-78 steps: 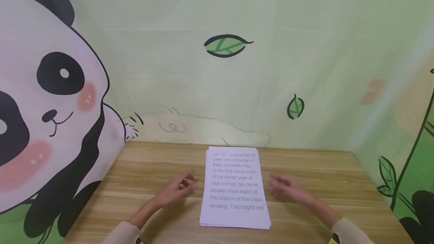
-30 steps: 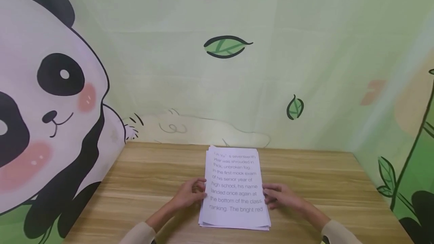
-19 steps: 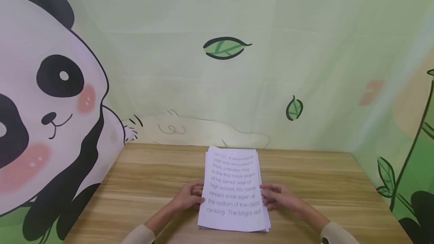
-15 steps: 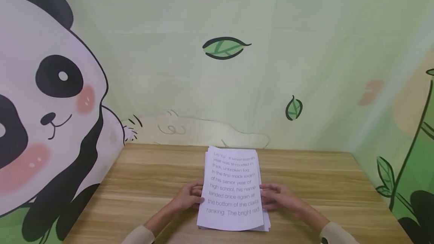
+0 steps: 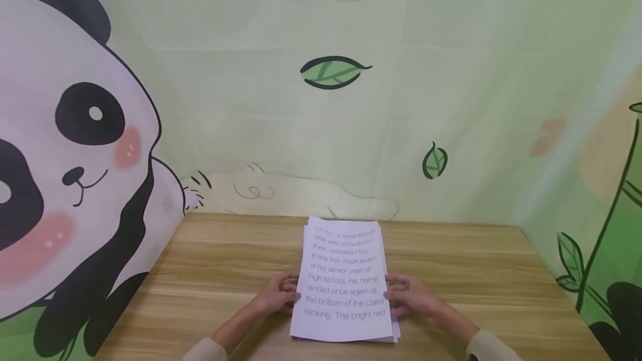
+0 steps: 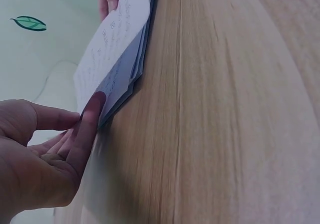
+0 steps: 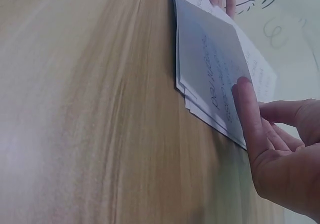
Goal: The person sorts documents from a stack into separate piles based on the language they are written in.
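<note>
A stack of white printed sheets (image 7: 192,98) lies on the wooden table. Its top sheet of paper (image 5: 346,283) bends up from the stack, so print on the page beneath shows in both wrist views. My left hand (image 5: 277,293) pinches this sheet at its left edge, the thumb (image 6: 89,121) lying against the paper. At the opposite edge my right hand (image 5: 411,296) pinches it too, thumb (image 7: 249,109) and fingers close together. Some fingertips of each hand are hidden behind the paper.
The wooden table (image 5: 215,255) reaches back to a pale green cloth backdrop (image 5: 251,99) with a printed panda (image 5: 90,171) on the left. Bare tabletop lies on both sides of the stack.
Both hands came inward from beside the stack to its edges. The top sheet has shifted slightly toward me and left, uncovering the lower right corner of the sheets beneath.
</note>
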The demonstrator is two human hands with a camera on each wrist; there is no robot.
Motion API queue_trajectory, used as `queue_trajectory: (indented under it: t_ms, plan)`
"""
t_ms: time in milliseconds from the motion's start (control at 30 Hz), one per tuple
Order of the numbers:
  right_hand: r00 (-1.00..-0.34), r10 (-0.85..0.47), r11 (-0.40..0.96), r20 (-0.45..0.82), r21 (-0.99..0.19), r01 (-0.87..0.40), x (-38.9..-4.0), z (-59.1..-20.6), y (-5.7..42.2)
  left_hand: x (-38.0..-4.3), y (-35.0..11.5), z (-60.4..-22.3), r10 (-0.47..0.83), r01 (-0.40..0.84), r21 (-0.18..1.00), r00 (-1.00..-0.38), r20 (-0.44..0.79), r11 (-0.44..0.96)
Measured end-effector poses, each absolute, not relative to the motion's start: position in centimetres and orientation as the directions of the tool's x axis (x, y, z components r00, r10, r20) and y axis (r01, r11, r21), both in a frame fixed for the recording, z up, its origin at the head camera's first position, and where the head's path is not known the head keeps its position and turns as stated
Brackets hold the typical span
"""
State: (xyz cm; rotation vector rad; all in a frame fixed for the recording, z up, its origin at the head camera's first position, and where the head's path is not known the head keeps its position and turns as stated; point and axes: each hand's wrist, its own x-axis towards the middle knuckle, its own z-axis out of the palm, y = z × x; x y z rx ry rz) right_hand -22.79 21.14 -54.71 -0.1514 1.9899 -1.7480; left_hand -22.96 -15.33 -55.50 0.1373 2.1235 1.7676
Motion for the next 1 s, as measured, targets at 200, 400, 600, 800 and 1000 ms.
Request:
queue_trajectory:
  t_ms: [200,400,600,800,1000]
  plan:
    - [-0.896,-0.36,0.174,-0.261,-0.962,0.21,-22.4,-54.2,21.1,-22.7,-15.7,-55.2,0.305,-0.157,0.973,-0.931,-0.202,0.167]
    - [-0.908,-0.329,0.151,-0.258,-0.964,0.219,-22.1,-53.8,20.6,-22.6,-16.5,-55.0,0.306,-0.155,0.979,-0.933,-0.189,0.133]
    - [-0.921,-0.312,0.09,-0.235,-0.972,0.217,-22.0,-53.5,19.7,-22.6,-17.4,-54.8,0.303,-0.138,0.984,-0.939,-0.166,0.112]
    - [-0.935,-0.287,0.052,-0.208,-0.978,0.202,-21.9,-53.3,18.8,-22.4,-18.5,-54.3,0.314,-0.114,0.988,-0.939,-0.141,0.104]
    - [-0.944,-0.266,0.041,-0.194,-0.981,0.19,-22.0,-53.0,17.5,-22.3,-20.0,-54.1,0.309,-0.118,0.989,-0.941,-0.14,0.088]
